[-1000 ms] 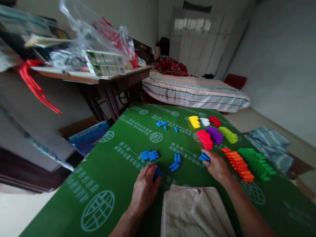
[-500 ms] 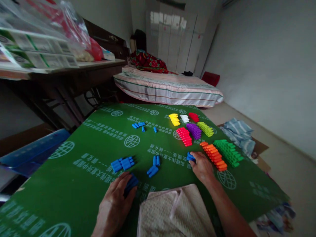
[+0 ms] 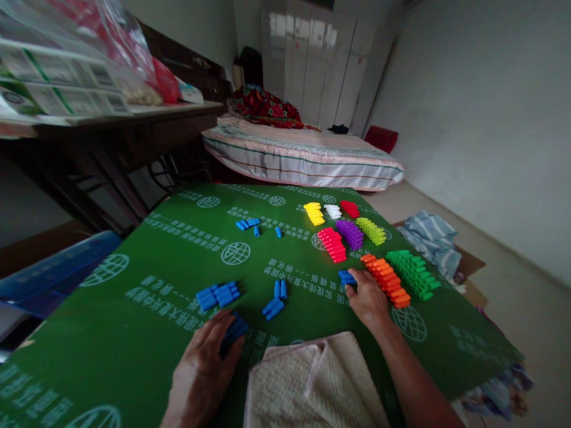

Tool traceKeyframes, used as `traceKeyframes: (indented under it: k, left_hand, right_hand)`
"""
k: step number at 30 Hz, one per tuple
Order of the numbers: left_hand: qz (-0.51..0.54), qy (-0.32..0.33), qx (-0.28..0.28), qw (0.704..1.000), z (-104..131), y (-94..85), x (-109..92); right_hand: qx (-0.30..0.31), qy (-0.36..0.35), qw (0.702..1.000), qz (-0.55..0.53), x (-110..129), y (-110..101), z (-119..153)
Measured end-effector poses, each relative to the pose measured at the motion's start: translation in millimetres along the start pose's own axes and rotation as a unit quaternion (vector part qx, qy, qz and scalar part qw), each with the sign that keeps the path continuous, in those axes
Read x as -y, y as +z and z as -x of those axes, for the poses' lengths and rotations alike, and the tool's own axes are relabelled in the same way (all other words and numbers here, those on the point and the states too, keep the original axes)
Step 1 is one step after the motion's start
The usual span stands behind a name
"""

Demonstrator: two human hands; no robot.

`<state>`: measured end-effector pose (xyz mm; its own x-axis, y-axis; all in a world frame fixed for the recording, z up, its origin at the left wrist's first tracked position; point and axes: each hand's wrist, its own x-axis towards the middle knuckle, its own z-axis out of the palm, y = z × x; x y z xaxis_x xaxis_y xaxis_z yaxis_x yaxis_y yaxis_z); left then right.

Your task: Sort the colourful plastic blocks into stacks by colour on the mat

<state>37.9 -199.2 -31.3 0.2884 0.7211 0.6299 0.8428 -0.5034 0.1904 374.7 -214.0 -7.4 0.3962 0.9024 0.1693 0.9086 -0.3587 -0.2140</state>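
My left hand is wrapped round some blue pieces at the near left of the green board. My right hand has its fingers on a small blue group, left of the orange row. Joined blue blocks lie just beyond my left hand, and more blue pieces lie between the hands. Farther off are small blue pieces. Green, pink-red, purple, lime, yellow, white and red groups stand at the right.
A beige cloth lies at the board's near edge. A table with bagged boxes stands at the left, above a blue bin. Beyond the board is a bed; striped fabric lies at the right.
My right hand has shifted slightly, and more of the blue group beside its fingertips shows. My left hand keeps its hold on the blue pieces. The camera view has moved a little.
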Motion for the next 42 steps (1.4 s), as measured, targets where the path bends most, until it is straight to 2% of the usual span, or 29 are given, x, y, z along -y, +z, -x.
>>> traceKeyframes:
  k: [9,19,23,26,28,31,33,37,42]
  left_hand:
    - [0.0,0.014,-0.002,1.0,-1.9,-2.8,-2.6]
    - [0.047,-0.072,0.061,0.995,4.2,-4.5,-7.6]
    - [0.067,-0.108,0.081,0.989,3.9,-7.9,-11.7]
    - [0.078,-0.119,0.091,0.986,2.8,-9.5,-13.7]
    - [0.084,-0.121,0.096,0.984,2.4,-9.9,-14.2]
    - [0.088,-0.129,0.1,0.983,2.9,-10.1,-14.1]
    - [0.092,-0.135,0.103,0.981,3.5,-10.3,-14.2]
    - [0.103,-0.131,0.094,0.982,3.8,-11.4,-15.8]
    - [0.099,-0.122,0.089,0.983,4.4,-11.5,-16.5]
  right_hand:
    - [-0.018,-0.011,0.999,0.024,2.3,10.8,-11.7]
    - [-0.012,0.0,1.0,0.004,-2.3,11.8,-15.7]
    - [-0.043,0.001,0.999,-0.003,0.3,4.5,-9.6]
    - [-0.045,-0.032,0.998,-0.025,18.5,-6.2,4.7]
    - [0.003,-0.102,0.993,-0.058,40.8,-13.7,18.1]
    - [0.099,-0.244,0.96,-0.097,81.0,-22.9,36.8]
    - [0.145,-0.292,0.941,-0.089,104.3,-26.5,44.5]
    - [0.188,-0.308,0.932,-0.029,128.7,-26.0,48.7]
    - [0.191,-0.316,0.929,0.002,130.6,-21.4,48.9]
